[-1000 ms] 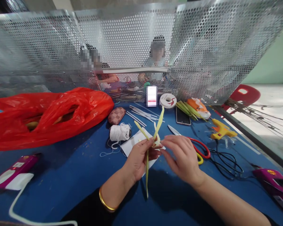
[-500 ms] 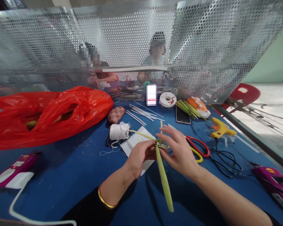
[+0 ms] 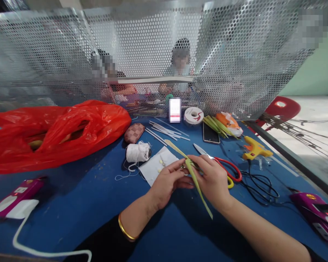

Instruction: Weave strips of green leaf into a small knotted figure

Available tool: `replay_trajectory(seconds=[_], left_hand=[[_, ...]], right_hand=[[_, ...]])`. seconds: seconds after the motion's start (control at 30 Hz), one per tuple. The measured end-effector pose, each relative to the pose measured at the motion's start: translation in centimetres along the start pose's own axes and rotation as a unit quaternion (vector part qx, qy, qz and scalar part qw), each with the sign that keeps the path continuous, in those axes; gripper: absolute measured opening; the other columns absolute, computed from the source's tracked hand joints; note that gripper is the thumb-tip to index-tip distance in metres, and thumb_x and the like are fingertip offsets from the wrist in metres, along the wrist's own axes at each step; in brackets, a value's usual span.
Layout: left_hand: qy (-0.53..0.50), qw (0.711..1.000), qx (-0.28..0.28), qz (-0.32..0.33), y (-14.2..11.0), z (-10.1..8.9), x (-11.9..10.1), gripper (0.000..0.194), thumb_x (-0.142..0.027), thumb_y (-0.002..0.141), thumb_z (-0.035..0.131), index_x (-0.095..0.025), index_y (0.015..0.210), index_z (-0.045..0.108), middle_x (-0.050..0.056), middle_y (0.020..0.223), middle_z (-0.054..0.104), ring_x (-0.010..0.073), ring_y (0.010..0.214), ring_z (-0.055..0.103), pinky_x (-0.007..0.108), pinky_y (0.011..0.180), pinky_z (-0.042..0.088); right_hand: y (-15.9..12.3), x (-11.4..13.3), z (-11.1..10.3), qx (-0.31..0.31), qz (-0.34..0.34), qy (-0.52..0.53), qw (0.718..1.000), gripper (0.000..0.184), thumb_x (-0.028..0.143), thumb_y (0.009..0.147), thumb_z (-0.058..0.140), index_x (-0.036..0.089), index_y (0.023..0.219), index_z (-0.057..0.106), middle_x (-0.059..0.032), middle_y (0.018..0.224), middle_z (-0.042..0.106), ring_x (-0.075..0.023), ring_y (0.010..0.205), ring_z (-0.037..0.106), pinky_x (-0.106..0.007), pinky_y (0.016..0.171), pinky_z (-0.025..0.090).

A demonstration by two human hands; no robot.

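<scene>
My left hand and my right hand meet above the blue table, fingers closed around folded pale-green leaf strips. One strip end hangs down toward me between the hands, and another points up and to the left. The fold where the strips cross is partly hidden by my fingers. Beneath and left of my left hand lies a white paper with small yellowish bits on it. Close to my right hand rests a pair of scissors with red and yellow handles, partly covered by that hand.
Left of the paper are a white string spool and a checkered pouch. White sticks, a ribbon roll, more leaf strips and a yellow glue gun lie farther off. A red plastic bag and perforated metal screen stand beyond.
The hands have turned the leaf piece and drawn closer around it. The hanging strip now slants to the right, and the upper end points left. My right hand has closed more.
</scene>
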State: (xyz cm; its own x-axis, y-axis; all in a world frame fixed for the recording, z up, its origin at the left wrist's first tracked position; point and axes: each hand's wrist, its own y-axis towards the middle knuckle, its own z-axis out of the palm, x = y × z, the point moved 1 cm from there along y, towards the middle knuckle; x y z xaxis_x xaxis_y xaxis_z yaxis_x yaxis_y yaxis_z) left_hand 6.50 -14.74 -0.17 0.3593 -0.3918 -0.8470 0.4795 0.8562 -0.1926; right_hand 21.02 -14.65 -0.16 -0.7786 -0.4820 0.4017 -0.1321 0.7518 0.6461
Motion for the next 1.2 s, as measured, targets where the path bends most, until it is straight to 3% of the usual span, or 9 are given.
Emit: replay_trajectory(seconds=[0.13,0.37,0.47,0.63,0.77,0.93,1.07,1.13,1.2], left_hand=[[0.017,0.999,-0.035,0.029,0.0,-0.2,0.2,0.041,-0.028,0.076,0.074,-0.015,0.114,0.065,0.009,0.098,0.068,0.0159,0.08,0.065,0.028,0.074,0.052],[0.037,0.995,-0.078,0.05,-0.2,-0.2,0.2,0.045,-0.037,0.077,0.074,-0.017,0.116,0.064,0.008,0.104,0.066,0.0183,0.095,0.061,0.029,0.084,0.049],[0.007,0.99,-0.138,0.014,-0.1,-0.2,0.4,0.047,-0.043,0.081,0.069,-0.02,0.121,0.062,0.006,0.097,0.067,0.0143,0.086,0.061,0.026,0.079,0.048],[-0.084,0.988,-0.113,-0.056,-0.3,-0.3,0.3,0.046,-0.033,0.086,0.063,-0.026,0.131,0.056,0.001,0.085,0.064,0.0108,0.068,0.058,0.024,0.066,0.048],[-0.082,0.991,-0.099,-0.046,-0.4,-0.8,-0.3,0.036,-0.028,0.086,0.063,-0.022,0.122,0.064,0.001,0.082,0.063,0.0083,0.064,0.054,0.022,0.064,0.047],[-0.015,0.996,-0.093,-0.009,-0.1,-0.9,-1.0,0.034,-0.041,0.09,0.057,-0.024,0.118,0.067,0.008,0.119,0.065,0.0152,0.09,0.061,0.023,0.068,0.049],[0.088,0.99,-0.104,0.035,0.0,-1.0,-1.1,0.042,-0.05,0.09,0.052,-0.024,0.121,0.066,0.009,0.125,0.064,0.0164,0.089,0.062,0.018,0.052,0.041],[0.109,0.986,-0.112,0.05,0.1,-1.0,-1.0,0.042,-0.049,0.089,0.055,-0.022,0.119,0.067,0.01,0.125,0.065,0.0138,0.079,0.061,0.017,0.047,0.035],[0.084,0.989,-0.114,0.047,0.1,-1.0,-0.8,0.04,-0.046,0.088,0.058,-0.019,0.116,0.069,0.01,0.123,0.065,0.014,0.08,0.062,0.018,0.051,0.038]], right_hand=[[-0.1,-0.2,0.3,0.01,-0.002,-0.005,1.0,0.023,0.032,0.095,0.052,0.019,0.105,0.069,-0.006,0.086,0.069,-0.0188,0.074,0.064,-0.029,0.068,0.045],[-0.5,0.1,0.5,0.024,-0.185,-0.193,0.963,0.031,0.02,0.098,0.041,0.008,0.118,0.062,-0.0094,0.083,0.067,-0.021,0.07,0.055,-0.034,0.063,0.037],[-0.7,0.7,0.5,0.043,-0.225,-0.225,0.947,0.03,0.012,0.096,0.041,0.005,0.116,0.061,-0.009,0.078,0.065,-0.0207,0.067,0.052,-0.035,0.061,0.034],[-0.8,1.3,0.7,0.066,-0.248,-0.187,0.948,0.026,0.014,0.096,0.041,0.005,0.106,0.064,-0.0074,0.072,0.062,-0.0196,0.063,0.05,-0.034,0.06,0.033],[-0.5,1.4,0.3,0.076,-0.221,-0.135,0.963,0.024,0.024,0.097,0.046,0.009,0.103,0.064,-0.0053,0.073,0.063,-0.0193,0.065,0.054,-0.034,0.061,0.032],[-0.3,1.9,-0.7,0.054,-0.191,-0.122,0.972,0.018,0.017,0.095,0.048,0.015,0.086,0.063,-0.0029,0.065,0.063,-0.0169,0.059,0.055,-0.033,0.06,0.031],[-0.5,2.3,-0.6,0.119,-0.026,0.055,0.991,0.005,0.021,0.091,0.055,0.019,0.088,0.058,0.0015,0.065,0.066,-0.0133,0.054,0.058,-0.026,0.054,0.035],[-0.7,2.4,-0.1,0.184,0.069,0.164,0.967,0.003,0.023,0.09,0.056,0.02,0.089,0.056,0.0038,0.064,0.067,-0.0116,0.052,0.059,-0.022,0.05,0.036],[-1.0,2.4,0.4,0.208,0.085,0.168,0.96,0.005,0.023,0.09,0.057,0.02,0.086,0.055,0.0037,0.063,0.067,-0.0116,0.051,0.059,-0.022,0.048,0.035]])
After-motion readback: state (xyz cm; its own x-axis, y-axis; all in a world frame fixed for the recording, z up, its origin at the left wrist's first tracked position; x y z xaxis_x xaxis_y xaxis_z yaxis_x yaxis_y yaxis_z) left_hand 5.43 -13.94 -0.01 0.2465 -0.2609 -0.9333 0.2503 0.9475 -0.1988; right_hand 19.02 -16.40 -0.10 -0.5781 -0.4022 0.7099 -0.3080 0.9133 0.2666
